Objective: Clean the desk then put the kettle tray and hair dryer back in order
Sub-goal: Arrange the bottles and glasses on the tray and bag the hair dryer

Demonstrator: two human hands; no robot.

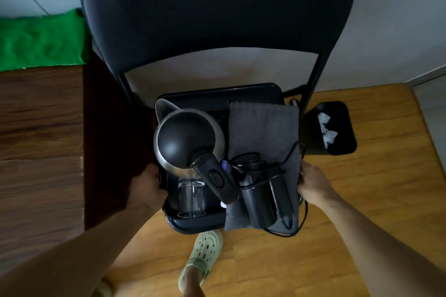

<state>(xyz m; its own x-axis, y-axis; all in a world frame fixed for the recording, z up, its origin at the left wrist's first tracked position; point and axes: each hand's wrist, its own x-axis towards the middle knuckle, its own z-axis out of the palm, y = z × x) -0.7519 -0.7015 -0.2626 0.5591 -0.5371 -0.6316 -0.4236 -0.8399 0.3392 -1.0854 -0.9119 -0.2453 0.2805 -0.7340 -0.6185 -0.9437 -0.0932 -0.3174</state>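
1. Nearest the camera, two bare forearms reach forward and down; below and between them a pale, perforated clog (207, 246) stands on warm, glossy wood-plank floor (362, 200).
2. The left hand (147, 185) is curled around the left rim of the kettle tray (193, 222), fingers wrapped under the edge. The right hand (311, 183) is closed on the opposite rim, partly over the cloth; its fingertips are hidden.
3. Between the hands, the tray is dark, smooth plastic with rounded corners and a raised lip. Whether it rests on the chair seat or hangs in the grip I cannot tell.
4. Just inside the left hand stands a clear drinking glass (191, 198). Beyond it sits the kettle (185, 140), with a matte black domed lid, brushed-metal body, and a black handle slanting toward the right hand.
5. Near the right hand, a soft grey cloth pouch (263, 125) lies across the tray, and on it the hair dryer (258, 200), a black cylindrical body with its cord looped loosely over the edge.
6. Judged step: carrying the loaded tray. The next move calls for keeping it level and minding the dangling cord.
7. Beyond the right hand is a small black bin (337, 125) holding white crumpled paper. Past the tray rises the chair's (217, 7) dark padded back. Far beyond the left hand lie the dark wood desk (41, 116) and a green towel (41, 41).
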